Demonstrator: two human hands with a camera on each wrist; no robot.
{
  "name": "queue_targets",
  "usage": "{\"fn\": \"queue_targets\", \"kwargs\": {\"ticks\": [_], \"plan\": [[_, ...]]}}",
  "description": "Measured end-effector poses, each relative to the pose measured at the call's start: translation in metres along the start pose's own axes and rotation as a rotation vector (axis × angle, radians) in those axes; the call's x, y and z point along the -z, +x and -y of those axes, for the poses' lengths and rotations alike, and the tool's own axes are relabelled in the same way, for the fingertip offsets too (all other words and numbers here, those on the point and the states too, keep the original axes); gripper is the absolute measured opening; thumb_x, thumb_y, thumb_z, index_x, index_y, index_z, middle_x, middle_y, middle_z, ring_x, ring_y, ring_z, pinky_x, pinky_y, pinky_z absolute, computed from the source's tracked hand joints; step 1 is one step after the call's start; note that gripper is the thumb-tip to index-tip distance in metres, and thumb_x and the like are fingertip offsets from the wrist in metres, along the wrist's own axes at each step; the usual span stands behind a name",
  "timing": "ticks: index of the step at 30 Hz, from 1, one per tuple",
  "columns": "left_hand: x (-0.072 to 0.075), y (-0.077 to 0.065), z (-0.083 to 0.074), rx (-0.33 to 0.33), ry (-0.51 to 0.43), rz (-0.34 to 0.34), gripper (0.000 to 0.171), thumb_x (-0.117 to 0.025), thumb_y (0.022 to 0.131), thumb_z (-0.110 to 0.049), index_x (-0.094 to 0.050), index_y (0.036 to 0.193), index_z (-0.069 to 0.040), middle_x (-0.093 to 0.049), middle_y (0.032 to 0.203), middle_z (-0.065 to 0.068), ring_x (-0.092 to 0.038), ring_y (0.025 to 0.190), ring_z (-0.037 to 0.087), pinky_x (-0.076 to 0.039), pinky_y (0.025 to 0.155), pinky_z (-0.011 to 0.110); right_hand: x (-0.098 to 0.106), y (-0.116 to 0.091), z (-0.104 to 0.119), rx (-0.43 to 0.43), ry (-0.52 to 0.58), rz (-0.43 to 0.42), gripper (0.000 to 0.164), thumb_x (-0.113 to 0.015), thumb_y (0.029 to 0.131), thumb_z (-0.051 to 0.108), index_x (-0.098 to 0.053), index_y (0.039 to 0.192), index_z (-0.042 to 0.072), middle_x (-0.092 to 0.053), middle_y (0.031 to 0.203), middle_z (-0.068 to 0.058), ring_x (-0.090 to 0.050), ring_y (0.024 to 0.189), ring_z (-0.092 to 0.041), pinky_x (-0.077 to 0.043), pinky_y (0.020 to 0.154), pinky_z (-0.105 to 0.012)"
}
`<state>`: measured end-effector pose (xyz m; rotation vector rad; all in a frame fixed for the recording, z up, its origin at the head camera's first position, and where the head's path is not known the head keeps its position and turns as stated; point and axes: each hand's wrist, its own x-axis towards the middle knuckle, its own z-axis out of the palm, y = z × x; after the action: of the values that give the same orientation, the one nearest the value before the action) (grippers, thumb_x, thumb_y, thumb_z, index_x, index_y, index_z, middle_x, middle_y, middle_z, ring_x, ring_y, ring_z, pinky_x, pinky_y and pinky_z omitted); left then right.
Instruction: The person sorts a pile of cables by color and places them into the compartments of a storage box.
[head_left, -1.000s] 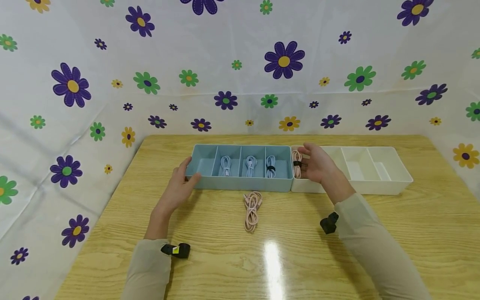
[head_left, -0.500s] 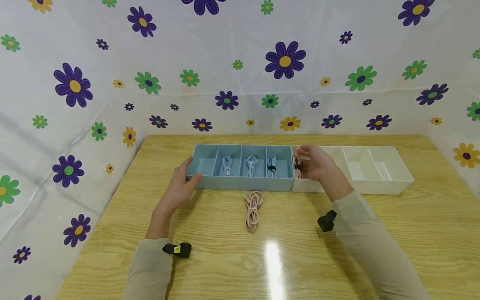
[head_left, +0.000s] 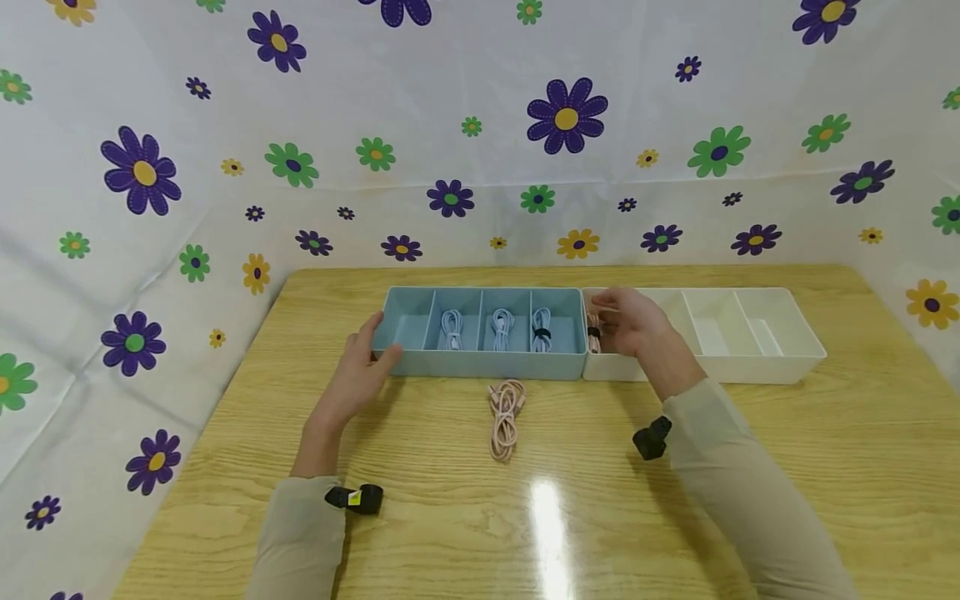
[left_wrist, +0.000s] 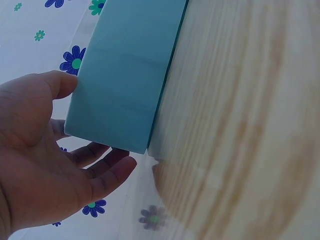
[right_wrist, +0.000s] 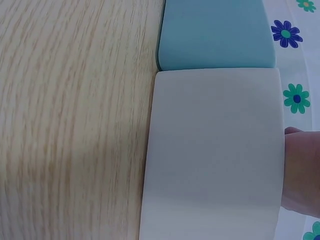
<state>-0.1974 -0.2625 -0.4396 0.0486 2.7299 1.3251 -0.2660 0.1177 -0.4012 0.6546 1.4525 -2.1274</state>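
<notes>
My left hand (head_left: 354, 375) rests at the left end of a blue divided organizer box (head_left: 480, 364). In the left wrist view its thumb touches the rim of the blue box, with loosely bent fingers along the end wall. Inside the leftmost compartment of a white divided organizer box (head_left: 697, 370), my right hand (head_left: 637, 323) pinches the upper part of a coiled pink cable (head_left: 594, 340) with a black tie. The right fingertips are partly hidden. Another coiled pink cable (head_left: 504, 421) lies on the table before the blue box.
Light blue coiled cables (head_left: 452, 331) lie in three compartments of the blue box, one with a black tie (head_left: 542, 333). Both boxes stand end to end on the wooden table (head_left: 435, 533). A flowered white cloth (head_left: 480, 100) hangs behind and at the sides.
My right fingers have moved from beside the tied pink cable onto its upper part, covering more of it. My left hand stays at the blue box's end.
</notes>
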Motion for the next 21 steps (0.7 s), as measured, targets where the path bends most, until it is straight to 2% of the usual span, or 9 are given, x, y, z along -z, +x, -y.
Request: {"fn": "queue_targets", "kwargs": {"ticks": [4,9,11,13,16,18,21], "plan": [[0.000,0.000,0.000,-0.001,-0.004,0.002,0.071,-0.044,0.106,-0.034,-0.006,0.160,-0.009,-0.023,0.149,0.033,-0.034,0.134,0.046,-0.028,0.112,0.060,0.000,-0.003,0.001,0.013,0.027,-0.017,0.019,-0.040,0.103,0.015,-0.054,0.111,0.005,-0.039,0.124,-0.003,-0.036,0.109,-0.017,-0.033,0.099,-0.030],[0.000,0.000,0.000,-0.007,0.003,0.002,0.070,-0.044,0.106,-0.034,-0.006,0.160,-0.008,-0.022,0.149,0.033,-0.035,0.133,0.046,-0.028,0.111,0.060,-0.001,-0.008,0.003,0.055,0.000,-0.012,0.018,-0.039,0.104,0.015,-0.054,0.105,0.005,-0.037,0.129,-0.005,-0.034,0.107,-0.017,-0.031,0.100,-0.029],[0.000,-0.001,-0.001,-0.009,0.006,0.002,0.071,-0.044,0.106,-0.034,-0.006,0.160,-0.008,-0.023,0.149,0.033,-0.035,0.133,0.046,-0.028,0.111,0.060,-0.001,-0.010,0.003,0.069,-0.004,-0.009,0.020,-0.039,0.105,0.015,-0.054,0.113,0.005,-0.034,0.141,-0.009,-0.034,0.115,-0.019,-0.031,0.106,-0.030],[0.000,-0.001,-0.001,-0.010,0.006,0.002,0.071,-0.043,0.106,-0.034,-0.006,0.160,-0.008,-0.023,0.149,0.033,-0.035,0.133,0.046,-0.028,0.111,0.060,-0.001,-0.012,0.004,0.073,0.007,0.012,0.029,-0.038,0.106,0.017,-0.050,0.130,0.005,-0.024,0.155,-0.013,-0.032,0.130,-0.023,-0.027,0.114,-0.030],[0.000,-0.002,-0.001,-0.009,0.011,0.002,0.071,-0.043,0.106,-0.035,-0.005,0.160,-0.008,-0.023,0.149,0.033,-0.036,0.133,0.046,-0.028,0.111,0.060,0.000,-0.016,0.006,0.068,0.041,0.052,0.047,-0.035,0.108,0.018,-0.031,0.153,0.009,-0.006,0.166,-0.011,-0.015,0.149,-0.027,-0.018,0.120,-0.035],[0.000,-0.002,-0.001,-0.010,0.014,0.003,0.072,-0.043,0.106,-0.036,-0.005,0.160,-0.009,-0.023,0.149,0.033,-0.036,0.133,0.046,-0.028,0.111,0.061,0.001,-0.018,0.007,0.063,0.066,0.072,0.053,-0.034,0.108,0.018,-0.020,0.159,0.012,-0.001,0.167,-0.010,-0.009,0.152,-0.027,-0.016,0.120,-0.036],[0.000,-0.002,-0.001,-0.011,0.015,0.003,0.072,-0.043,0.106,-0.037,-0.005,0.160,-0.009,-0.022,0.149,0.033,-0.036,0.133,0.046,-0.028,0.111,0.061,0.005,-0.022,0.007,0.061,0.106,0.091,0.056,-0.035,0.108,0.018,-0.015,0.160,0.016,-0.002,0.167,-0.009,-0.010,0.152,-0.028,-0.017,0.120,-0.036]]}}
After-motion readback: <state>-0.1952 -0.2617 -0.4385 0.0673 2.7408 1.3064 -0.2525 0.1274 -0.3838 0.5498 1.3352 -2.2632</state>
